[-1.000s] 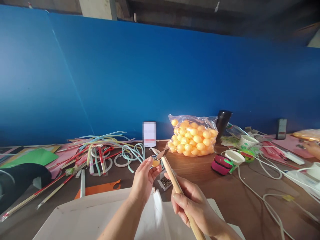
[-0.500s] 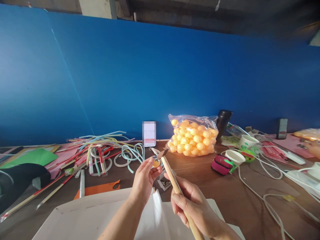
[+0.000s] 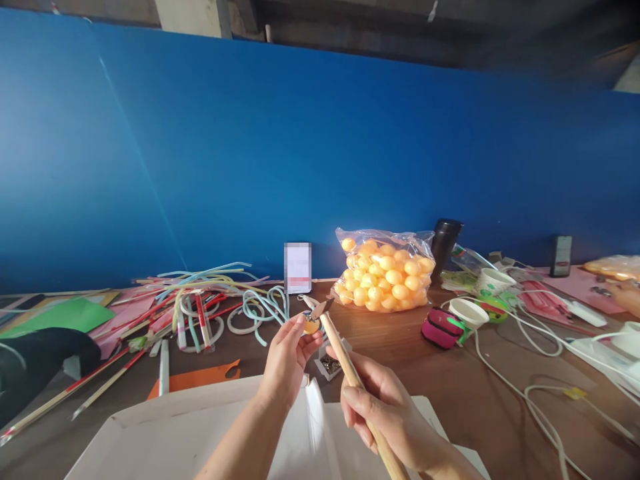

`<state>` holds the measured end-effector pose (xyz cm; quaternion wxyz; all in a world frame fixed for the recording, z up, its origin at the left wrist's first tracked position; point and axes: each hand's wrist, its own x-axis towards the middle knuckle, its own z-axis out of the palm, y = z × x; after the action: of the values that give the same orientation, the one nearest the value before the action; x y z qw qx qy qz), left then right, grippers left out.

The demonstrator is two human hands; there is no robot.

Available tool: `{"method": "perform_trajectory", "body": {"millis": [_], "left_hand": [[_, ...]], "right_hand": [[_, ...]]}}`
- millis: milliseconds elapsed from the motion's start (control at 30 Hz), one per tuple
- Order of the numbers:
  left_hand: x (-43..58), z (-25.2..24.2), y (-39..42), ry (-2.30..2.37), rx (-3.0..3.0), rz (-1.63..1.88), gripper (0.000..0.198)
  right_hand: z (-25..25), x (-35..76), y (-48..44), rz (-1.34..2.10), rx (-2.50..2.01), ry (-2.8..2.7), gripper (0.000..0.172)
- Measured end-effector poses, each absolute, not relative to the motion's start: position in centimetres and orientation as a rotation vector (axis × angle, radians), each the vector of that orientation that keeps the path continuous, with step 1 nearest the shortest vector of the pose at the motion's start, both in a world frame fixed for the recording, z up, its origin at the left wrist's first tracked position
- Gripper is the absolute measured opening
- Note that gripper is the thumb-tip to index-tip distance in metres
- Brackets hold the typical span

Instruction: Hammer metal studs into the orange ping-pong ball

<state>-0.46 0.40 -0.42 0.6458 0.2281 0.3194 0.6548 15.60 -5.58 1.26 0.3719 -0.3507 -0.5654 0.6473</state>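
My left hand [image 3: 286, 360] pinches a small round yellow-orange object with shiny metal on top [image 3: 312, 327] between thumb and fingertips. Its exact kind is too small to make out. In my right hand [image 3: 383, 400] is a hammer [image 3: 345, 360], its pale wooden handle gripped partway along. The hammer's dark, pointed head lies right at the metal on top of the round object; whether they touch I cannot tell. Behind and between my hands stands a little open box [image 3: 329, 365] of small metal pieces, partly hidden. Below my forearms spreads white cardboard [image 3: 170, 427].
A clear bag of orange balls [image 3: 385, 273] stands at the back, beside a black bottle [image 3: 446, 247]. Coloured tubes and sticks [image 3: 200, 293] pile up on the left. A phone [image 3: 299, 268] leans against the blue wall. Paper cups [image 3: 469, 312], a pink pouch [image 3: 442, 328] and white cables lie right.
Both hands keep nearly the same pose. The hammer's head and the round object have shifted very slightly left in view, along with the background.
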Motion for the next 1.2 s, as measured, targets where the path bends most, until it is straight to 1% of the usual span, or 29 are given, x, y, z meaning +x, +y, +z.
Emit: {"method": "perform_trajectory", "body": {"millis": [67, 167, 233, 333, 400, 500, 567, 633, 767, 967, 1200], "left_hand": [[-0.4, -0.5, 0.5, 0.736, 0.502, 1.501, 0.020], [-0.4, -0.5, 0.7, 0.761, 0.482, 1.533, 0.020], [-0.5, -0.4, 0.7, 0.788, 0.470, 1.550, 0.020], [-0.5, -0.3, 0.7, 0.830, 0.450, 1.554, 0.019], [-0.6, -0.3, 0.6, 0.837, 0.452, 1.552, 0.017], [-0.6, -0.3, 0.5, 0.828, 0.466, 1.546, 0.018], [-0.5, -0.4, 0.5, 0.827, 0.468, 1.541, 0.019], [-0.5, -0.4, 0.5, 0.821, 0.469, 1.539, 0.019], [-0.5, -0.3, 0.4, 0.796, 0.479, 1.537, 0.021], [-0.6, -0.4, 0.3, 0.816, 0.491, 1.538, 0.019], [-0.4, -0.3, 0.4, 0.873, 0.498, 1.518, 0.019]], "right_hand": [[1.3, 15.5, -5.5, 1.662, -0.950, -1.459, 0.057], [0.9, 15.6, -4.9, 1.531, -1.005, -1.442, 0.053], [0.4, 15.8, -4.2, 1.380, -1.075, -1.449, 0.046], [-0.3, 16.4, -3.1, 1.092, -1.294, -1.521, 0.033], [-0.5, 16.9, -2.7, 0.895, -1.384, -1.606, 0.028], [-0.6, 17.5, -2.4, 0.731, -1.536, -1.737, 0.034], [-0.7, 17.8, -2.3, 0.688, -1.671, -1.816, 0.038], [-1.0, 17.9, -2.3, 0.651, -1.757, -1.876, 0.038], [-1.4, 18.0, -2.2, 0.620, -1.798, -1.914, 0.039], [-1.3, 18.0, -2.2, 0.580, -1.861, -1.938, 0.049], [-1.1, 17.7, -2.4, 0.496, -1.990, -1.952, 0.047]]}}
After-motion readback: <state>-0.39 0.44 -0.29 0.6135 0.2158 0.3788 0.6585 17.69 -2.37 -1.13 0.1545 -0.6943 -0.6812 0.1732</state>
